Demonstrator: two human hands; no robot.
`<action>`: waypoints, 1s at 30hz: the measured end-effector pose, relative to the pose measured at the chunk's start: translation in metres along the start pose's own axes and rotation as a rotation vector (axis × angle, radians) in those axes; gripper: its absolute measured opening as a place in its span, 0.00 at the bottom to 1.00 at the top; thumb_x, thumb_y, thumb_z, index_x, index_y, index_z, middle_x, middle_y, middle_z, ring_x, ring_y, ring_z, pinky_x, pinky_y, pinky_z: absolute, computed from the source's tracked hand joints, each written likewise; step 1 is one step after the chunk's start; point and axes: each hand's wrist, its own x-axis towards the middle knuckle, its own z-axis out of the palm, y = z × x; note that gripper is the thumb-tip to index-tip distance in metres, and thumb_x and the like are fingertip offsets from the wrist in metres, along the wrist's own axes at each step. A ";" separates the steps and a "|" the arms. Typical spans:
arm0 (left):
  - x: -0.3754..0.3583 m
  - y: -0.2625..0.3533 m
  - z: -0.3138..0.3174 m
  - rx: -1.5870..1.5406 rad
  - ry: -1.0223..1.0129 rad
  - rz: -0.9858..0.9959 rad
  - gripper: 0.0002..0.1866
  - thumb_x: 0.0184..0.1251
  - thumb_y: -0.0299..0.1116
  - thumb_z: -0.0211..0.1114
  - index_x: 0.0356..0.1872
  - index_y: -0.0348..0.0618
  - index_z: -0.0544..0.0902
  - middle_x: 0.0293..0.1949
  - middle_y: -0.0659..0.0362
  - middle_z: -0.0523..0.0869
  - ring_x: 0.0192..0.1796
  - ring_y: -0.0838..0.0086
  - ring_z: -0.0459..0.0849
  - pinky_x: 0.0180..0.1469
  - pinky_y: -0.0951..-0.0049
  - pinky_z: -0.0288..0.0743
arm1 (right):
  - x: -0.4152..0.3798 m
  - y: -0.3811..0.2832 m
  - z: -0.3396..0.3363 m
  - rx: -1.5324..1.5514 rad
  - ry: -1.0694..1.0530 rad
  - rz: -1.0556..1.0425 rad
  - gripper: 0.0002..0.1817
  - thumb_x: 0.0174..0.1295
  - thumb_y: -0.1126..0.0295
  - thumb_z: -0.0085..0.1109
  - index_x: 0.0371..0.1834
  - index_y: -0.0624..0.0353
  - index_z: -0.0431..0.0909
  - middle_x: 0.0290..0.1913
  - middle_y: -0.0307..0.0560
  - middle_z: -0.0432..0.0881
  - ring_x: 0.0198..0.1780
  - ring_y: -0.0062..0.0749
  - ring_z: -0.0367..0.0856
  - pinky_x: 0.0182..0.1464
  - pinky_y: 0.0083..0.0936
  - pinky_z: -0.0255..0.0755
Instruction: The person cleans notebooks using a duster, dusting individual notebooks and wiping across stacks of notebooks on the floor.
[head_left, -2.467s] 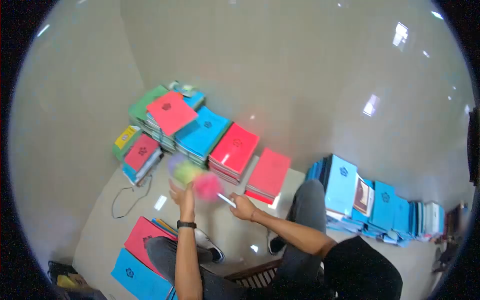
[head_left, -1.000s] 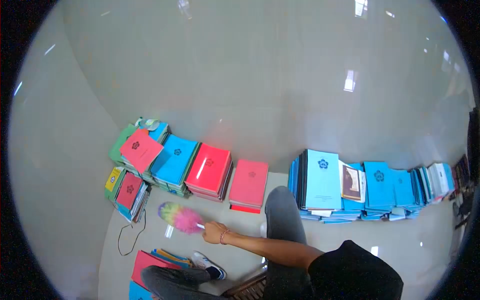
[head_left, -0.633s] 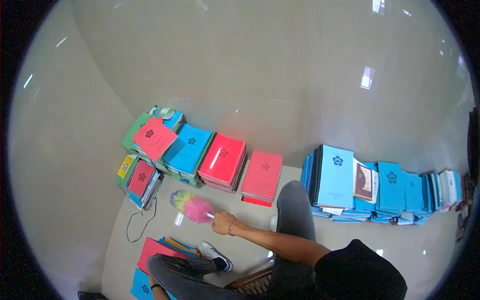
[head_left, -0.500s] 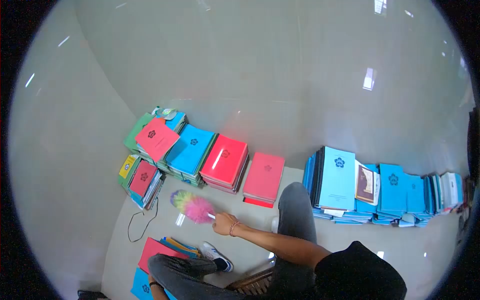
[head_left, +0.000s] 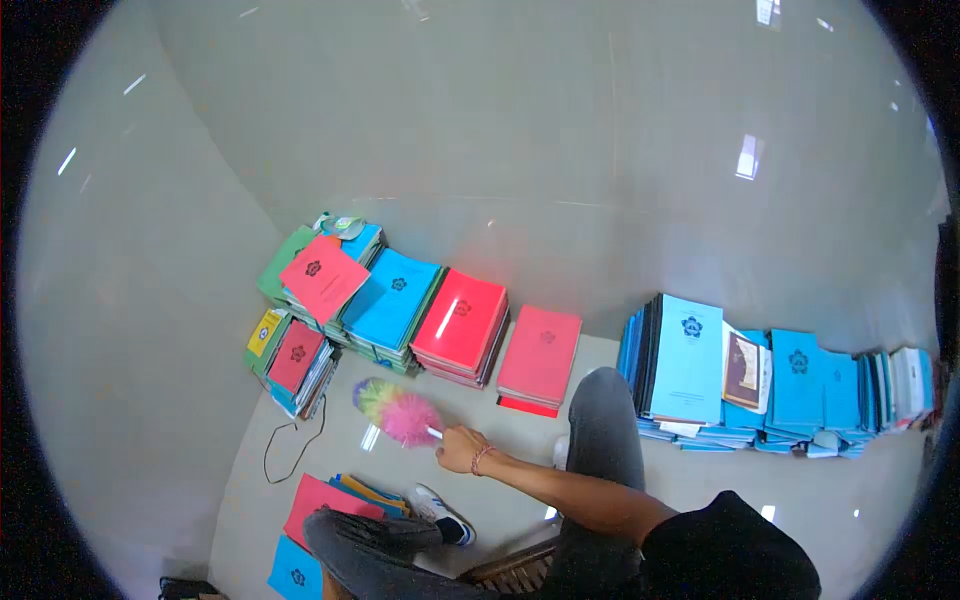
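Observation:
My right hand [head_left: 461, 450], with a bracelet at the wrist, is closed round the white handle of a fluffy duster [head_left: 405, 415]. The duster's head runs from pink through yellow-green to purple and hangs over the floor, in front of the stacked folders. Of my left arm only a sliver of skin shows beside my knee at the bottom edge; its fingers are hidden. Near it lie a blue folder [head_left: 295, 570] and a pink folder [head_left: 330, 500]. Beyond the duster stand a stack of red folders [head_left: 460, 320] and a stack of pink folders [head_left: 540, 355].
Blue folders [head_left: 393, 295] and a tilted pink-red folder [head_left: 325, 278] top stacks at the left. A smaller bundle [head_left: 297, 357] stands before them, near a dark cord [head_left: 290, 478]. Light-blue folders [head_left: 690, 355] line the wall at right. My shoe [head_left: 440, 512] rests on the floor.
The whole scene has shifted slightly right in view. My left forearm has drawn back toward the bottom edge, uncovering more of the blue folder. My right hand keeps hold of the duster.

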 end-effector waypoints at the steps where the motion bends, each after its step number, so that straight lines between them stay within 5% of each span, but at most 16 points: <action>1: 0.000 0.000 0.001 -0.003 0.003 -0.001 0.15 0.64 0.38 0.60 0.42 0.35 0.83 0.36 0.45 0.87 0.33 0.53 0.84 0.36 0.55 0.77 | 0.000 0.000 0.000 -0.001 -0.014 0.017 0.17 0.55 0.66 0.55 0.29 0.75 0.83 0.31 0.74 0.82 0.38 0.64 0.86 0.47 0.50 0.80; 16: 0.007 -0.035 0.014 -0.124 0.111 -0.014 0.14 0.64 0.34 0.60 0.42 0.33 0.83 0.37 0.43 0.86 0.33 0.53 0.84 0.36 0.56 0.77 | 0.004 -0.005 0.004 -0.002 -0.049 0.008 0.19 0.56 0.63 0.56 0.32 0.74 0.84 0.33 0.74 0.83 0.40 0.65 0.85 0.49 0.49 0.79; 23: 0.099 -0.055 0.024 -0.396 0.759 0.249 0.13 0.64 0.33 0.61 0.42 0.31 0.82 0.37 0.43 0.86 0.33 0.53 0.84 0.36 0.56 0.77 | 0.006 -0.002 -0.001 0.019 0.022 -0.017 0.19 0.57 0.63 0.56 0.31 0.74 0.84 0.33 0.75 0.82 0.40 0.66 0.85 0.49 0.50 0.78; 27: 0.105 0.024 -0.037 -0.433 1.024 0.352 0.10 0.63 0.26 0.61 0.40 0.28 0.81 0.35 0.47 0.86 0.32 0.60 0.83 0.35 0.59 0.77 | 0.009 -0.005 -0.010 0.045 0.014 -0.006 0.19 0.57 0.62 0.56 0.31 0.74 0.83 0.33 0.75 0.82 0.40 0.66 0.85 0.49 0.51 0.78; 29: 0.095 0.090 -0.072 -0.927 0.841 0.201 0.08 0.65 0.25 0.60 0.39 0.28 0.81 0.36 0.52 0.86 0.32 0.65 0.82 0.35 0.65 0.78 | 0.011 -0.005 -0.015 0.052 0.073 0.019 0.20 0.56 0.62 0.58 0.32 0.74 0.83 0.33 0.74 0.82 0.40 0.67 0.84 0.48 0.50 0.78; 30: 0.087 0.115 -0.092 -1.158 0.590 0.123 0.06 0.64 0.24 0.61 0.38 0.30 0.82 0.34 0.55 0.85 0.32 0.67 0.81 0.35 0.66 0.77 | 0.014 0.000 -0.013 0.050 0.070 0.014 0.20 0.56 0.62 0.58 0.32 0.74 0.83 0.33 0.74 0.82 0.40 0.67 0.84 0.48 0.50 0.78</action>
